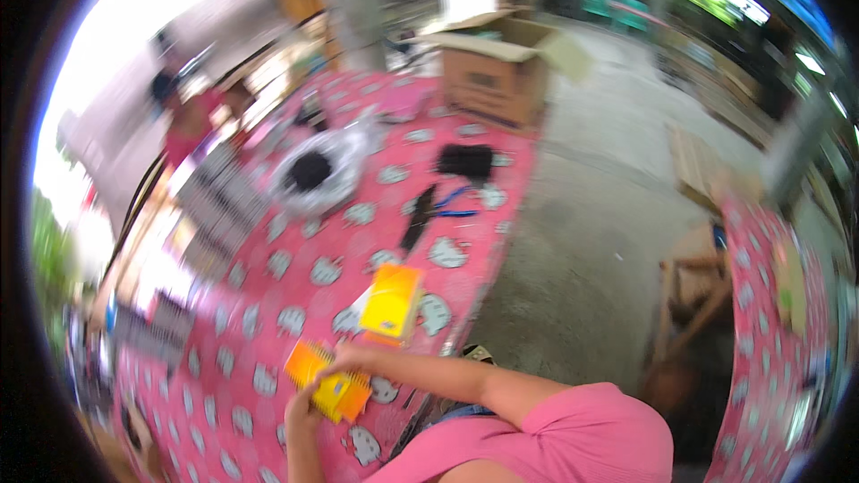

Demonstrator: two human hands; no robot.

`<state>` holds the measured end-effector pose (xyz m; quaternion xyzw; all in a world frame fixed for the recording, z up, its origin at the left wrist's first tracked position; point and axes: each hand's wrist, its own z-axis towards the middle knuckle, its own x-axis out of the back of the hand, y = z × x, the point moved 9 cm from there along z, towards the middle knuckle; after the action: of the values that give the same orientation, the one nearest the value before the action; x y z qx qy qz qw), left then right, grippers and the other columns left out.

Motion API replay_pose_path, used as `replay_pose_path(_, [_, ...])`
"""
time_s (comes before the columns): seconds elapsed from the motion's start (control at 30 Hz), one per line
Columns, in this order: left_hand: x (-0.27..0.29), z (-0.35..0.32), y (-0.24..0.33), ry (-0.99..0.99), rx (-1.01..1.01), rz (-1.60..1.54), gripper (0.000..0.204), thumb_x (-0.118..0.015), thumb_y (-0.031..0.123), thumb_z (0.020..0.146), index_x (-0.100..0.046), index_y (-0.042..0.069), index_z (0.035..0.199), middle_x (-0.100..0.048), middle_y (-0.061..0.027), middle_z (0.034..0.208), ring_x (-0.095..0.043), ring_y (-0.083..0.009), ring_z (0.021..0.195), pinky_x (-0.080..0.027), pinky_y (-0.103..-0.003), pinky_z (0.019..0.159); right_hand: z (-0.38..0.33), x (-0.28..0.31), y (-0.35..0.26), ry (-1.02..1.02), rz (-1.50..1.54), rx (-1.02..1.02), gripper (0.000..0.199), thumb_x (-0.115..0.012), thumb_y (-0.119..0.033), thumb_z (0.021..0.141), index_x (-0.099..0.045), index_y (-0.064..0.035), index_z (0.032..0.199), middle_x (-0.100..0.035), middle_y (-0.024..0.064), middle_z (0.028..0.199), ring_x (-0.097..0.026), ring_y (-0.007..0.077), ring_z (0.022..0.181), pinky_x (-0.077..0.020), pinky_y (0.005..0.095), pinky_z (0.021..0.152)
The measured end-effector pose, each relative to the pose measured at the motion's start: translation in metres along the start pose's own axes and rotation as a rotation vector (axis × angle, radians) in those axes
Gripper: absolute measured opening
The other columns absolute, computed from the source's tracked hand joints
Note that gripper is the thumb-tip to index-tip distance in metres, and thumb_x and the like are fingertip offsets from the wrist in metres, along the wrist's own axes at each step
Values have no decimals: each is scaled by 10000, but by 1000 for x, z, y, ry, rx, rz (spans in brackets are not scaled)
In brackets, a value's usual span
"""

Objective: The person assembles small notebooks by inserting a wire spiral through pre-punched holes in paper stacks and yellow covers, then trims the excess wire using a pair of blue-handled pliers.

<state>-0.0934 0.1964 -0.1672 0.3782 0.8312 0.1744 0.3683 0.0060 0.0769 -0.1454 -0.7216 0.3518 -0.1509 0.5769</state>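
Observation:
A yellow and orange spiral notebook (pixel 338 394) lies over the pink patterned tablecloth near the table's front edge, its coil running across the middle between my hands. My left hand (pixel 301 401) closes on its near left side. From the right, my right hand (pixel 351 359) reaches across and grips its upper edge; motion blurs the fingertips. Just beyond my right hand sits a stack of yellow notebooks (pixel 391 301) with a pale slip at its left side. Whether the held piece is one notebook or more, I cannot tell.
Farther up the table lie blue-handled pliers (pixel 456 212), a long black strip (pixel 418 219), a black bundle (pixel 464 162) and a clear plastic bag (pixel 349 161) holding black material. Grey stacks (pixel 224 192) line the left edge. A cardboard box (pixel 492 80) stands at the far end.

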Motion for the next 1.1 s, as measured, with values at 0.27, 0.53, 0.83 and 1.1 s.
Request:
replay_pose_path(0.27, [-95, -12, -7, -212, -429, 432, 624, -725, 145, 759, -420, -14, 1280, -568, -147, 1167, -582, -282, 1067, -488, -443, 921, -84, 9, -24, 401, -246, 282, 1020, -895, -316, 432, -385, -40, 1270, -497, 235, 1204, -504, 390, 1090, -411, 441, 953])
replay_pose_path(0.53, [-126, -59, -5, -213, -748, 544, 783, -842, 163, 628, -411, 14, 1264, -574, -114, 1103, -588, -233, 1015, -504, -388, 878, -161, -22, -51, 376, -144, 737, 1027, -858, -215, 604, -231, -66, 1405, -490, 153, 1254, -489, 273, 1179, -389, 397, 987])
replay_pose_path(0.83, [-111, -85, -10, -238, -850, 598, 765, -888, 67, 538, -432, 78, 1152, -557, -51, 1014, -581, -169, 938, -491, -313, 842, -161, -6, -25, 398, -103, 652, 553, -797, -203, 749, -474, -45, 1169, -555, 71, 1037, -554, 189, 1009, -456, 347, 889])
replay_pose_path(1.1, [-93, -70, -34, -220, -766, 495, 668, -895, 47, 575, -479, 41, 1097, -598, -56, 1011, -593, -143, 955, -487, -297, 854, -165, -4, -13, 386, -365, 498, 663, -821, -206, 706, -422, -31, 1205, -595, 128, 1060, -608, 248, 990, -483, 360, 849])
